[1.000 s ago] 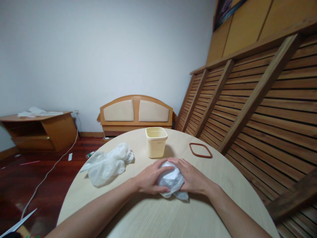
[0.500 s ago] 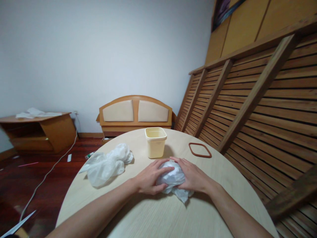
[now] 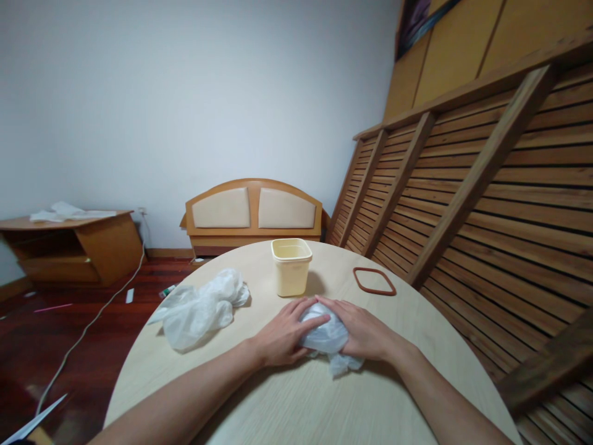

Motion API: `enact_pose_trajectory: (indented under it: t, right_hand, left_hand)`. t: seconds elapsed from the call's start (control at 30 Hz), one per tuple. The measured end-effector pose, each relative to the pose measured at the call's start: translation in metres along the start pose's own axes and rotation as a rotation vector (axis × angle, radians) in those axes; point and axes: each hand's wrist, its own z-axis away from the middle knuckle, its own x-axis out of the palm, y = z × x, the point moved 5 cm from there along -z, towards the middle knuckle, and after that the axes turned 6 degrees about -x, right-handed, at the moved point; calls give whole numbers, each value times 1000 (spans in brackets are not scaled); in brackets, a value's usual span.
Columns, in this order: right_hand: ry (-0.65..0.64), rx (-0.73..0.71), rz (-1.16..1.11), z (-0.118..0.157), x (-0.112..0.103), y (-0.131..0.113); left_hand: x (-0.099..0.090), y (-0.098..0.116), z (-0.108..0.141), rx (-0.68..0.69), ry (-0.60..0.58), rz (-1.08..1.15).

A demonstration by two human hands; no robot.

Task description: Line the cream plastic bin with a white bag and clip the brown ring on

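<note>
A crumpled whitish plastic bag bundle (image 3: 325, 334) rests on the round table (image 3: 296, 408), pressed between both palms. My left hand (image 3: 288, 334) curls around its left side, thumb and fingers over it. On the right side, my right hand (image 3: 364, 327) wraps it, its fingertips meeting the left ones at the top. A loose tail of plastic sticks out below. Just behind the hands stands a pale yellow square container (image 3: 291, 272), upright with its top uncovered. Whatever is inside the bundle is hidden.
Another crumpled clear plastic bag (image 3: 201, 312) lies on the table's left. A reddish-brown square ring (image 3: 374, 281) lies at the right. Beyond are a headboard (image 3: 254, 210), a low cabinet (image 3: 109, 244) and slatted wooden panels (image 3: 523, 216) leaning at right.
Both hands have closed in tighter around the bundle, which looks more compact. Its loose tail has shifted and bunched up slightly. Container, ring and other bag have not moved.
</note>
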Motion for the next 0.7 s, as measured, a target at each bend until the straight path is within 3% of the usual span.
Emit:
enact_pose_trajectory:
  t: [0.27, 0.43, 0.57, 0.7]
  right_hand:
    - [-108, 83, 28, 4, 2, 0]
    - [-43, 38, 123, -8, 1, -19]
    - [-50, 70, 165, -14, 16, -22]
    - [-63, 77, 189, -14, 23, -17]
  left_hand:
    - [7, 0, -2, -56, 27, -56]
    - [9, 4, -5, -72, 15, -69]
    - [7, 4, -4, -10, -18, -58]
    - [-10, 2, 2, 117, -47, 15]
